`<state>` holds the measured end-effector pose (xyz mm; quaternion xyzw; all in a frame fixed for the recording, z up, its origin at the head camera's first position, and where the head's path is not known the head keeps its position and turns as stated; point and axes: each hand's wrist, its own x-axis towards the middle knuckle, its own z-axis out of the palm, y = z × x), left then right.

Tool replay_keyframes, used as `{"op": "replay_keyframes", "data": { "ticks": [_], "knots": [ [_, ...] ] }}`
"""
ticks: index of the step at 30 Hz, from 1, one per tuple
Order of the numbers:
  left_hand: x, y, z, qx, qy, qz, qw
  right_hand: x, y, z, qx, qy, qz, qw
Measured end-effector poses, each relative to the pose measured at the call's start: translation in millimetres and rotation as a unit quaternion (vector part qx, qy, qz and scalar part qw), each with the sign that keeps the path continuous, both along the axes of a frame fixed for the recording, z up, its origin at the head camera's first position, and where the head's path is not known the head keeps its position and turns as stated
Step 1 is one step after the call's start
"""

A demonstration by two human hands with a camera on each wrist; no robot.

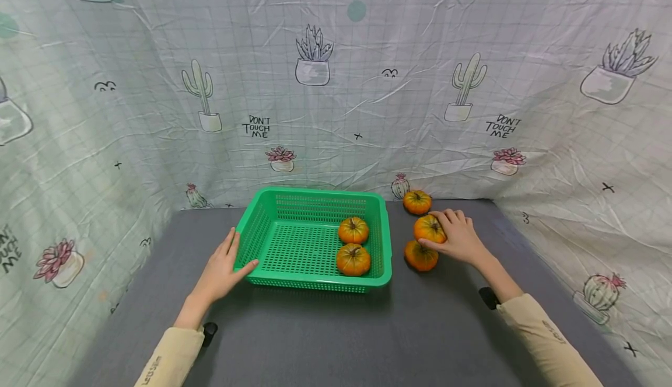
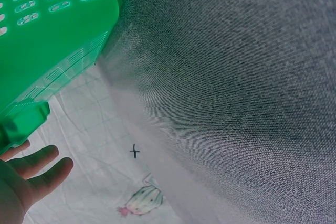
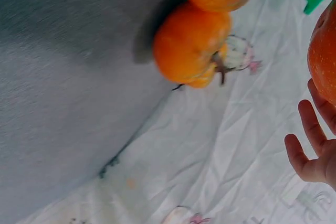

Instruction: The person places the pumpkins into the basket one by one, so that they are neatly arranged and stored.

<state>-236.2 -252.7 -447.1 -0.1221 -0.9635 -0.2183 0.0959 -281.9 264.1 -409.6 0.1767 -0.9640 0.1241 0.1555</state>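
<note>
Head view shows a green basket (image 1: 310, 285) on the grey worktop (image 1: 325, 340), with the right hand (image 1: 459, 238) to its right, gripping a small orange pumpkin (image 1: 427, 229) between thumb and fingers. The pumpkin looks light and firm, perhaps hollow or foam, with a skin that may be a little slick; the ribbed sides seem the best hold, since the stem could bend or snap. Right of the basket sit a rear pumpkin (image 1: 417, 202) and a front pumpkin (image 1: 420, 257); two pumpkins (image 1: 353, 260) lie inside, against its right end. The right forearm slants in from well right of the basket's near corner, palm turned down. The left hand (image 1: 220, 270) lies along the basket's left rim, fingers extended, thumb spread wide toward the front edge.
</note>
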Motion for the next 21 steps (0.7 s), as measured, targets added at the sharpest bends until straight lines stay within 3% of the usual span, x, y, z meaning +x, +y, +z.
{"op": "replay_keyframes", "data": {
  "ticks": [21],
  "knots": [
    [1.5,1.1,3.2,0.005,-0.005,-0.004,1.0000,-1.6,-48.3,32.0,0.007,0.047,0.090,0.9949]
  ]
}}
